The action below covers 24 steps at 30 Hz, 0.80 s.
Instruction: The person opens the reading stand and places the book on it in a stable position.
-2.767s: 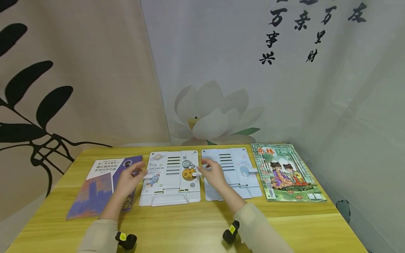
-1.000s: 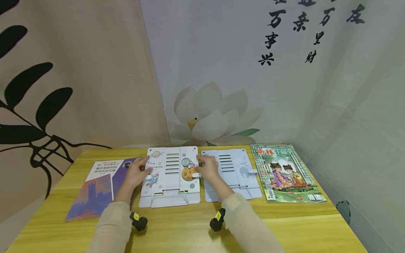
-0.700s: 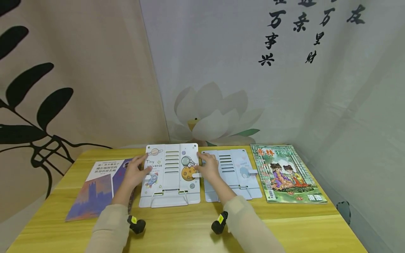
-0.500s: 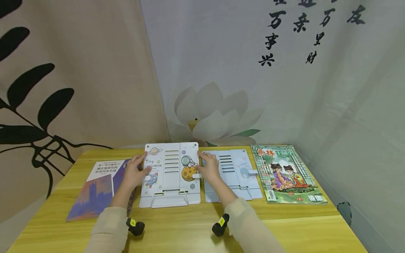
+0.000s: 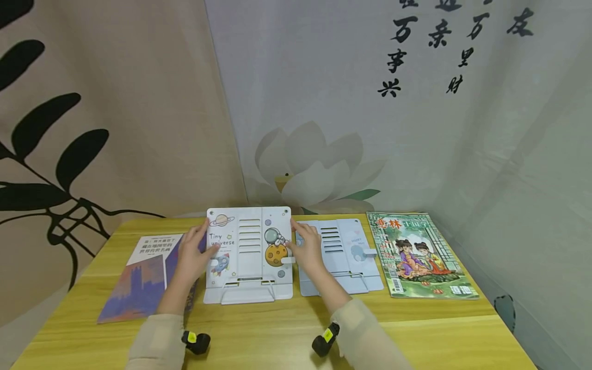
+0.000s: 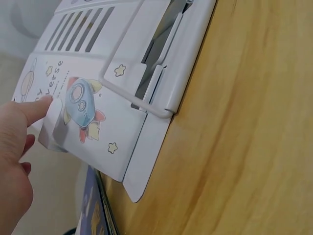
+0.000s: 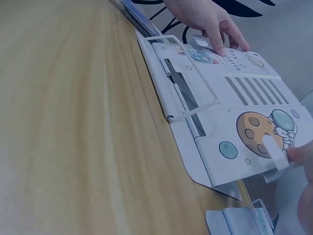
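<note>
A white book stand (image 5: 250, 241) printed "Tiny universe", with slots, a wire page holder and side clips, leans up from the table with its lower edge down. My left hand (image 5: 193, 255) holds its left edge, thumb on the front; the fingers behind are partly hidden. On the opposite edge my right hand (image 5: 307, 250) grips beside the clip, its thumb near the astronaut picture (image 7: 281, 129). The left wrist view shows the rocket picture (image 6: 80, 104) next to the left clip. Both wrist views show the panel raised off its base.
A pale blue book stand (image 5: 344, 257) lies flat just right of the white one. Farther right is a green magazine (image 5: 423, 254). A purple book (image 5: 139, 282) lies at the left, partly behind my left forearm. A printed curtain (image 5: 314, 103) hangs behind the wooden table (image 5: 259, 334).
Both hands have come in from the sides and taken the white stand's edges. Its top has risen, tilting the panel up. The blue stand, magazine and purple book have stayed put.
</note>
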Motion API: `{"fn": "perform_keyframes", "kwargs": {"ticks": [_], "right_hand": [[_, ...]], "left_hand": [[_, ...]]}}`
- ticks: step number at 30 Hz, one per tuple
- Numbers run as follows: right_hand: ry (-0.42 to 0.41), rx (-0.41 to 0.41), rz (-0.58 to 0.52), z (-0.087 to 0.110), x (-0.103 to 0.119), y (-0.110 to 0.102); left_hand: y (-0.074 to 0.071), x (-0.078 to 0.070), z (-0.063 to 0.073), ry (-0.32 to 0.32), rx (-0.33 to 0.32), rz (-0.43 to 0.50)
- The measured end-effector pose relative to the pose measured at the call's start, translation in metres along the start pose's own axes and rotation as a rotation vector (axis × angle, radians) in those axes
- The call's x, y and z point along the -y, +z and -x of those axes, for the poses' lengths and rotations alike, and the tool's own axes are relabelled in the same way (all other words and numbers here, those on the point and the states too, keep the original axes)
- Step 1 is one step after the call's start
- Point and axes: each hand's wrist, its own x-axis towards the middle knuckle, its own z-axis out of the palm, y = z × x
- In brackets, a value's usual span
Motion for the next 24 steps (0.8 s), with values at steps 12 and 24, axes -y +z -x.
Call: {"fn": "perform_keyframes", "kwargs": {"ticks": [12, 24], "right_hand": [[-0.047, -0.029, -0.157, 0.002, 0.005, -0.008], [-0.046, 0.021, -0.216, 0.016, 0.029, -0.021]], "left_hand": [[-0.007, -0.021, -0.001, 0.024, -0.001, -0.108], [-0.03, -0.051, -0.015, -0.055, 0.114, -0.139]]}}
